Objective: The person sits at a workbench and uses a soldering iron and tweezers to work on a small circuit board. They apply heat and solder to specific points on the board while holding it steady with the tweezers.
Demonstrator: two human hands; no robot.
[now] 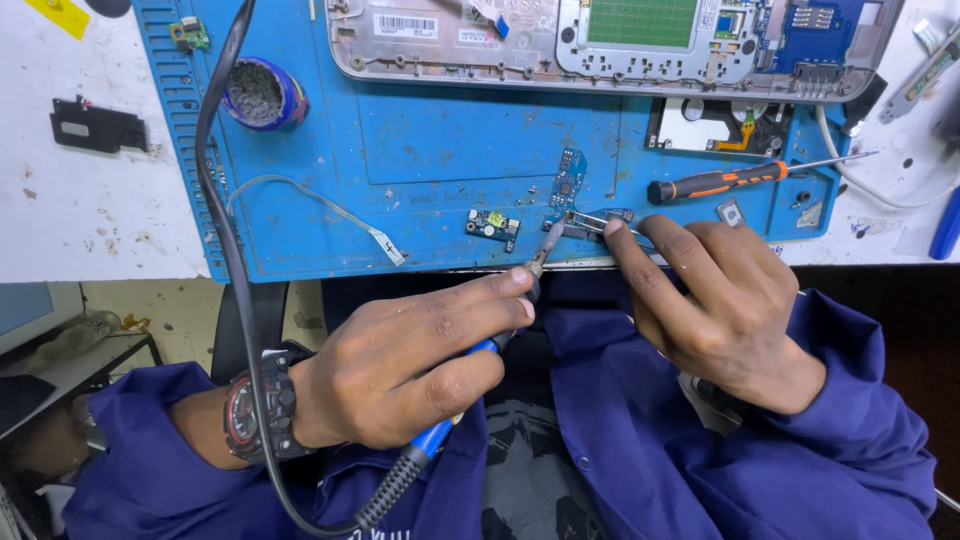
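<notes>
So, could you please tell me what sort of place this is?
Probably an electronics repair bench: a blue-handled soldering iron in the left hand, an opened grey laptop chassis, and a blue silicone work mat.

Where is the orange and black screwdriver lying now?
In the head view, the screwdriver lies on the right part of the blue mat, just beyond the right hand and below the opened laptop shell.

The soldering iron [478, 352] has a blue grip and black cord, above a blue mat [430, 140] on a white, stained desk [90, 200]. The screwdriver [735, 178] is orange and black; the small circuit boards [568, 180] are blue, and the sleeves [640, 400] dark blue.
</notes>
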